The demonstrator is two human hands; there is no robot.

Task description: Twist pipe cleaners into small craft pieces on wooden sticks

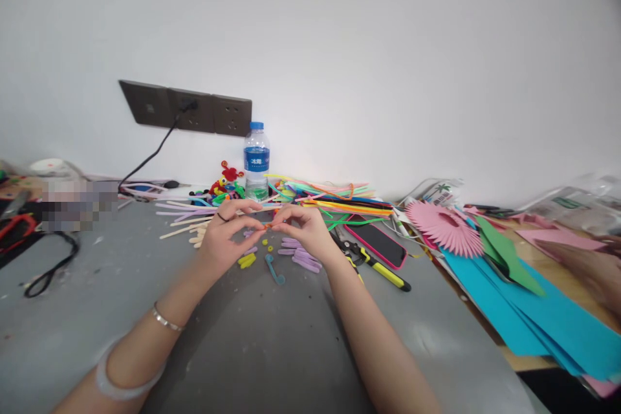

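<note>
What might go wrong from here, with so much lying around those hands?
The small orange piece pinched between the left hand and right hand might slip away. An elbow or sleeve aside, a nudge could tip the upright bottle. The yellow-and-black tool beside the phone might scratch it if pushed.

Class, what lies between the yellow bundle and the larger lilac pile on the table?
The head view shows a blue piece with curled ends between them, and two small yellowish bits just beyond it.
</note>
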